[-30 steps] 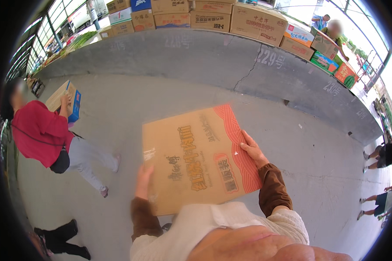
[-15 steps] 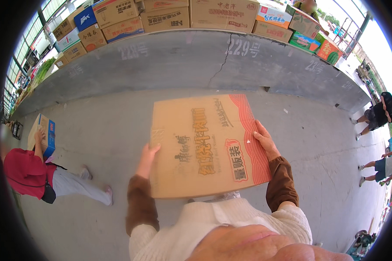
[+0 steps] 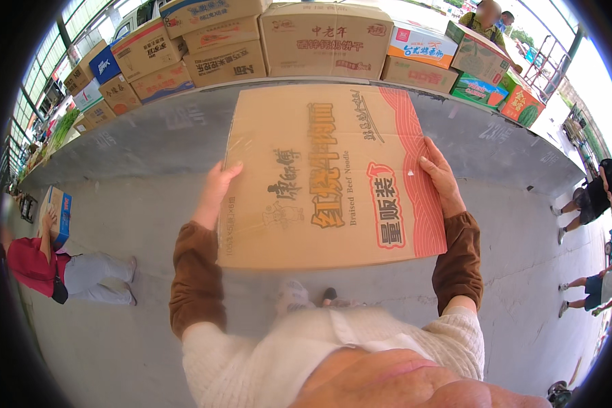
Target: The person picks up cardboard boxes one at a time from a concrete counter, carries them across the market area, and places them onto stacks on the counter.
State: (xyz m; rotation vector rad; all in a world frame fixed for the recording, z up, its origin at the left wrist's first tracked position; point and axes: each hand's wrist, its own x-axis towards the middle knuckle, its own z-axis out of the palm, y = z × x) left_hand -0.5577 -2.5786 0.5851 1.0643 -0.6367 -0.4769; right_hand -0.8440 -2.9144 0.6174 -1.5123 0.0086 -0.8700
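A large brown cardboard box (image 3: pixel 272 197) with a red wavy band along its right side is held up in front of me, its broad printed face toward me. On its left edge is my left hand (image 3: pixel 219 189), thumb on the face and the other fingers hidden behind the side. My right hand (image 3: pixel 443 175) grips the red right edge, fingers along the side and thumb on the face. Both forearms wear brown sleeve covers. Beyond the box's far edge stands a grey concrete counter (image 3: pixel 183 126) bearing a row of stacked cartons (image 3: pixel 326 44).
At left, a person in a red top (image 3: pixel 34 262) carries a blue and tan box (image 3: pixel 60 216). Two people (image 3: pixel 591 197) stand at the right. Another person (image 3: pixel 486 24) is behind the counter, near green melon cartons (image 3: pixel 479 88). Grey concrete floor (image 3: pixel 143 340) lies around my feet.
The box and both my hands have moved forward and up toward the counter, which now appears closer. The person in red has shifted slightly, still carrying a box.
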